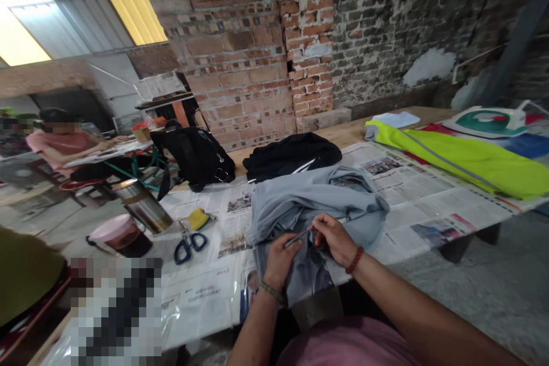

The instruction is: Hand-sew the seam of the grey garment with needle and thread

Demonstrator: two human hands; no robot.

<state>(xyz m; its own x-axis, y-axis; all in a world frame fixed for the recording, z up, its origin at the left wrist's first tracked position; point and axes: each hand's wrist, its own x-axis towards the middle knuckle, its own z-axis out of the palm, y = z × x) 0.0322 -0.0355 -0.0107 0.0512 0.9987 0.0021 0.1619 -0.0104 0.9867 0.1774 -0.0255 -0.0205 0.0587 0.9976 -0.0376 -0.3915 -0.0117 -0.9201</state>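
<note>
A bunched grey garment (pixel 295 197) lies in front of me, part of it hanging over the table's front edge. My left hand (pixel 279 261) is closed, thumb on top, pinching a narrow fold of this cloth. Just to its right, my right hand (pixel 337 240) is closed too, thumb and index fingertips together close by the same fold. Whatever sits between those right fingertips is too small to make out. Behind the grey garment rests a dark, crumpled cloth (pixel 291 155). Dark-handled scissors (pixel 190 246) lie to the left, beside a yellow object (pixel 198 218).
Newspaper under clear plastic covers the table (pixel 201 291). At left stand a lidded cup (pixel 124 235) and a metal flask (pixel 143 206); a black backpack (pixel 195 154) is behind. Rightward lie a neon-yellow garment (pixel 463 160) and an iron (pixel 489 121). A person (pixel 64 143) sits far left.
</note>
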